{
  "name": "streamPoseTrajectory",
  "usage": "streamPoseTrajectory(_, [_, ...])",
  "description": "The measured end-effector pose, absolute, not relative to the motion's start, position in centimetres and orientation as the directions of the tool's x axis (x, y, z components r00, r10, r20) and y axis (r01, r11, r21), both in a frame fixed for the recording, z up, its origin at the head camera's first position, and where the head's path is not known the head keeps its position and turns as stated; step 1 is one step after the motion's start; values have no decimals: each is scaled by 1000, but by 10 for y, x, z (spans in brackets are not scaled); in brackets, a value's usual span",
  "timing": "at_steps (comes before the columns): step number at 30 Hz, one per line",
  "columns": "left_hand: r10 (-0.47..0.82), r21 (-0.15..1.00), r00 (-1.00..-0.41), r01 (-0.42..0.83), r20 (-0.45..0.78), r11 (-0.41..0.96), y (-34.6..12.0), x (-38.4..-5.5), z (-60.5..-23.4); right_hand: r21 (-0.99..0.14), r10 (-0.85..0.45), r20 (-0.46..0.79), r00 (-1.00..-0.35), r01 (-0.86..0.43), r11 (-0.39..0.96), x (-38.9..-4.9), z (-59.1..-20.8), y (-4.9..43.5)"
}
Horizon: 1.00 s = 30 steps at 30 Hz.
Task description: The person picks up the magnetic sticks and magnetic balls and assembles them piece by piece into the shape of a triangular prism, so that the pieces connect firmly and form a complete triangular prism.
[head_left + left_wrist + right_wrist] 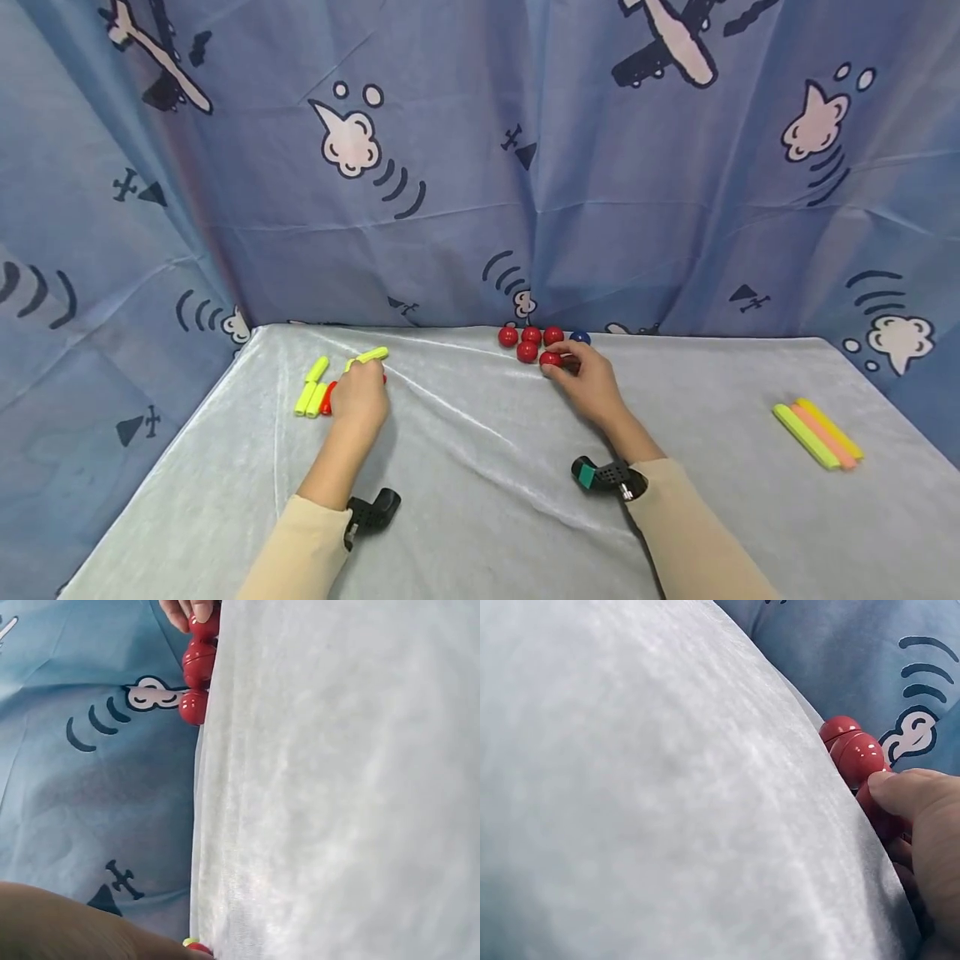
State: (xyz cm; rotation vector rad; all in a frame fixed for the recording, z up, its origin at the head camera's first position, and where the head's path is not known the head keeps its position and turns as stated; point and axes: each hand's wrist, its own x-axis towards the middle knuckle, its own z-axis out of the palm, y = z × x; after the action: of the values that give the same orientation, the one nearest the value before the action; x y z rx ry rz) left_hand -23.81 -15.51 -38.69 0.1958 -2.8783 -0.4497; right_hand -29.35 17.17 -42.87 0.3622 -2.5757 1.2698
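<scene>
My right hand [592, 383] pinches a glossy red ball [550, 359] between thumb and fingers at the back of the table. Several more red balls [527, 352] sit close to its left and behind it. A dark blue ball [580, 337] shows just behind the fingers. In the right wrist view the thumb [907, 787] presses against the held ball. My left hand [362, 396] reaches down over short red sticks [327, 400] at the back left; its fingertips are hidden, so its grip cannot be seen. Short yellow-green sticks [305, 398] lie beside and behind it.
Three longer sticks, yellow-green [806, 436], pink [825, 433] and yellow [830, 427], lie side by side on the right. A pale cloth [480, 500] covers the table. A blue patterned curtain [450, 167] hangs right behind its back edge.
</scene>
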Motion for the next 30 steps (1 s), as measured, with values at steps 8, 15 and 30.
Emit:
streamPoseTrajectory(8, [-52,537,-979,62,195,841,-143,-241,-379,-752,-37,369,-929,-322,576,-290,-427,175])
streamPoseTrajectory(15, [155,729,-983,175,95,662,-118,-241,-366,-919,28,299,-954,-280,278,-292,-424,172])
streamPoseTrajectory(30, [254,889,-960,215,116,405,-41,-272,-379,-967,-55,164,-985,-150,-205,-290,-420,180])
